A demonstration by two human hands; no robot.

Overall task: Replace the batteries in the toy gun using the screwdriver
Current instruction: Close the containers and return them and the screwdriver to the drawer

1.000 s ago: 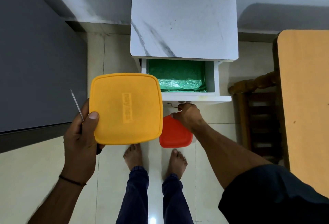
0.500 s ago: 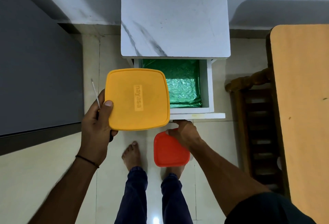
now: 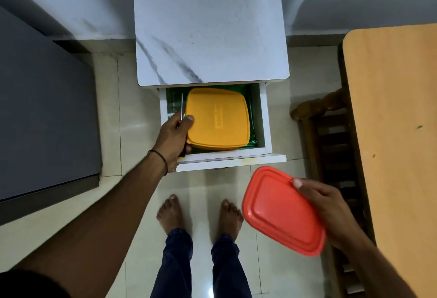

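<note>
My left hand grips the left edge of a yellow lidded box that sits inside the open drawer. The same hand also holds a thin screwdriver, its metal shaft pointing away from me past the fingers. My right hand holds a red lidded box in the air, tilted, to the right of my feet and in front of the drawer. No toy gun or batteries are visible.
The drawer belongs to a white marble-topped cabinet and has a green lining. A dark grey surface stands at the left. A wooden table and a wooden chair stand at the right. My bare feet are on pale tiles.
My left hand has carried the yellow box and screwdriver down into the drawer. My right hand has let go of the drawer handle and swung to the right with the red box.
</note>
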